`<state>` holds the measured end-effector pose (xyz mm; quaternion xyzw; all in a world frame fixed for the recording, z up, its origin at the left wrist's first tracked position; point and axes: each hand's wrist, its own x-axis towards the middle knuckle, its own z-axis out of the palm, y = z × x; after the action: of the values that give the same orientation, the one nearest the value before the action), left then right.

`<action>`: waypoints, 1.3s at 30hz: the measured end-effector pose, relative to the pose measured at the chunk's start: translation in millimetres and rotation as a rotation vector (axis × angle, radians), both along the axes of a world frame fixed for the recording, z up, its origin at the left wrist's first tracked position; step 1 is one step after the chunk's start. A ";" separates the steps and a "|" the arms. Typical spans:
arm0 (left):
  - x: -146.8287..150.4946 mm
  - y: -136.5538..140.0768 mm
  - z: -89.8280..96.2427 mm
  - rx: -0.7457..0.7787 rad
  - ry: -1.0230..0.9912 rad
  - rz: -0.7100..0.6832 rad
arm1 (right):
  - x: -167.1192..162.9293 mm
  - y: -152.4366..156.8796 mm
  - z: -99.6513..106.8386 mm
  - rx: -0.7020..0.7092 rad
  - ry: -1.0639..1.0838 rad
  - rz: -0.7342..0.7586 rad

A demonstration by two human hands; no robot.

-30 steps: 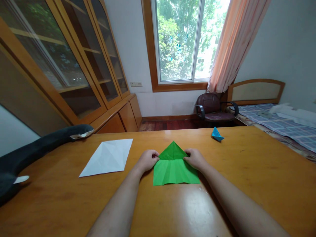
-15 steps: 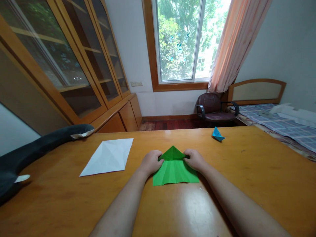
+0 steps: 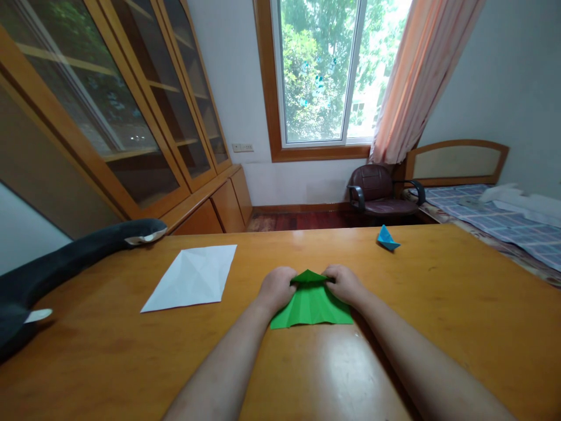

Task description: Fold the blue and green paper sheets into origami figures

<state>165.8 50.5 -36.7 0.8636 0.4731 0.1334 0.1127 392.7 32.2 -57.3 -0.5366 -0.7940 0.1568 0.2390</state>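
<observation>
A sheet of green paper with fanned creases lies on the wooden table in front of me. Its far part is folded into a low peak that stands up between my hands. My left hand pinches the fold's left end, and my right hand pinches the right end. Fingers of both hands are partly hidden behind the paper. To the left, a creased white sheet of paper lies flat. A small blue paper boat sits near the table's far edge on the right.
The wooden table fills the foreground. A dark plush toy lies along its left side. Beyond are a glass-door cabinet, a brown armchair, a bed and a window with a pink curtain.
The peak of green paper has dropped lower and looks flatter. My left hand has shifted right, bringing the two hands closer together. The white paper and blue boat stay put.
</observation>
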 end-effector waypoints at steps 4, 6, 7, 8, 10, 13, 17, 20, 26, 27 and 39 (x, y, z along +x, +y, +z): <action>-1.8 2.2 -2.6 0.039 -0.003 -0.041 | -1.5 -2.4 3.0 0.032 -0.005 0.022; -2.0 2.9 -3.5 0.049 -0.010 -0.047 | -2.1 -3.6 4.6 0.037 -0.022 0.029; -2.0 3.1 -3.8 0.049 -0.015 -0.052 | -2.4 -4.2 5.4 0.039 -0.037 0.031; -2.0 3.1 -3.9 0.045 -0.019 -0.056 | -2.6 -4.7 6.1 0.042 -0.052 0.032; -1.9 3.0 -4.0 0.029 -0.020 -0.057 | -3.2 -5.4 7.2 0.054 -0.079 0.034; -1.9 2.7 -4.5 0.006 -0.008 -0.047 | -4.2 -6.1 8.1 0.080 -0.118 0.051; -1.9 2.7 -6.3 0.025 0.008 -0.071 | -6.1 -6.9 8.5 0.107 -0.179 0.087; -1.7 1.9 -7.1 0.052 0.030 -0.089 | -7.7 -7.6 8.0 0.110 -0.245 0.103; 0.1 -4.2 -1.1 0.122 0.128 -0.094 | -10.5 -9.9 8.1 0.097 -0.351 0.090; 0.6 -6.1 1.0 0.125 0.143 -0.099 | -11.0 -10.7 8.9 0.096 -0.359 0.087; 5.3 -30.2 5.6 -0.018 0.255 -0.203 | -13.2 -18.3 18.7 0.038 -0.386 0.074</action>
<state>171.1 20.3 -31.1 0.9158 0.3949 0.0062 0.0726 379.5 13.9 -38.6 -0.5226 -0.8470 0.0445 0.0866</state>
